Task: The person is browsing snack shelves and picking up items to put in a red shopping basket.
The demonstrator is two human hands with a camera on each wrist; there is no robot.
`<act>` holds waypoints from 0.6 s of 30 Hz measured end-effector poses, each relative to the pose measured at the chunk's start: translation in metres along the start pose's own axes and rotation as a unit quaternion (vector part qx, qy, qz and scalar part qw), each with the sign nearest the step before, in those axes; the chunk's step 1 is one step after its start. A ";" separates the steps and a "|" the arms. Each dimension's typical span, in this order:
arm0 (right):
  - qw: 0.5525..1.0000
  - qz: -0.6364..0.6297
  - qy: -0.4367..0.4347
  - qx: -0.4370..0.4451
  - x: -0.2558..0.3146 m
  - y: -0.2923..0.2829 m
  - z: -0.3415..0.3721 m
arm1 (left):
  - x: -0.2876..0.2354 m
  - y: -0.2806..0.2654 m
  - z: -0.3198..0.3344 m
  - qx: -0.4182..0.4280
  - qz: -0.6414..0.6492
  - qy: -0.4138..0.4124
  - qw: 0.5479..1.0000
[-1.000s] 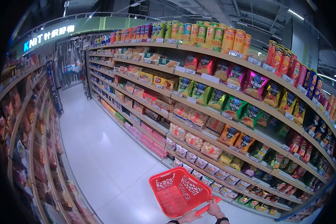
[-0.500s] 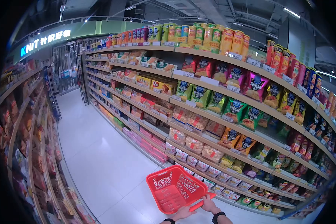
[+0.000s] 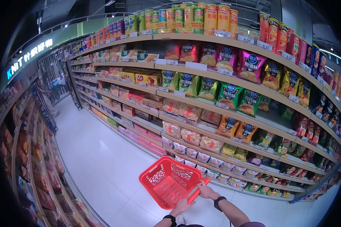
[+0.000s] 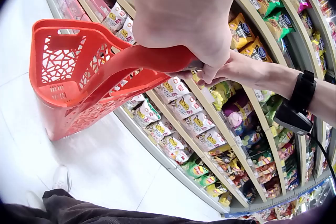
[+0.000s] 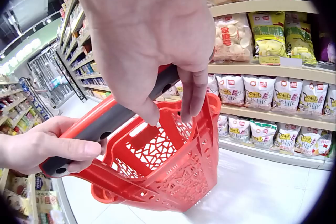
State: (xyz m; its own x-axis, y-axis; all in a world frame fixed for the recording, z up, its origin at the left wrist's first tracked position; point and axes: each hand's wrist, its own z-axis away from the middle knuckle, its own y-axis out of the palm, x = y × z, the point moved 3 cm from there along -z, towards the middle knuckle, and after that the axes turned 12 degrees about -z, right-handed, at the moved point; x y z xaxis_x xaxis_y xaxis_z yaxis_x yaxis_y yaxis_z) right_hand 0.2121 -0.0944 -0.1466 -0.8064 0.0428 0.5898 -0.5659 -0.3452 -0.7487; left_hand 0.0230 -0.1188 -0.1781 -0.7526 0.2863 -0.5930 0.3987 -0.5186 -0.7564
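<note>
A red plastic shopping basket (image 3: pixel 170 185) with cut-out walls hangs low in front of me, its perforated bottom showing. Both hands are on its handle (image 5: pixel 113 124), which is red with a dark grey underside. At one end, my left hand (image 3: pixel 183 206) grips the bar; the right wrist view shows that thumb (image 5: pixel 79 148) laid along it. My right hand (image 3: pixel 207 190) curls over the other end from above, fingers (image 5: pixel 197 90) hooked down past the bar. A dark band (image 4: pixel 302 90) circles the right wrist.
Curved shelves (image 3: pixel 216 70) on the right carry chip bags, boxes and tall chip cans (image 3: pixel 218 20). Another packed shelf (image 3: pixel 30 151) lines the left side. Between them a white tiled floor (image 3: pixel 91 151) runs back. A person (image 3: pixel 49 100) partly shows at the far left end.
The head view has turned right, so the shelves slide left in it. Basket and hands have shifted left and slightly up in view, and more of the forearms shows. Both hands keep their hold.
</note>
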 end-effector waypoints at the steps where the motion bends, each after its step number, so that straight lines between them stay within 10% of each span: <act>1: 1.000 0.005 -0.007 0.002 0.002 -0.001 -0.006 | 0.000 -0.004 -0.002 -0.005 0.000 -0.007 1.000; 18: 0.997 -0.050 -0.051 -0.019 0.006 -0.002 -0.087 | 0.033 -0.040 -0.052 -0.083 0.003 -0.020 0.996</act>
State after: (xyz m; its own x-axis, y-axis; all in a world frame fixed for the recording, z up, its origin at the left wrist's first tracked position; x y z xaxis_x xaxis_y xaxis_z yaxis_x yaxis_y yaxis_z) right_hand 0.1933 -0.0119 -0.1683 -0.7250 -0.0203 0.6884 -0.6504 -0.3086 -0.6941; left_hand 0.0091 -0.0468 -0.1815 -0.7689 0.2488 -0.5890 0.4826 -0.3784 -0.7899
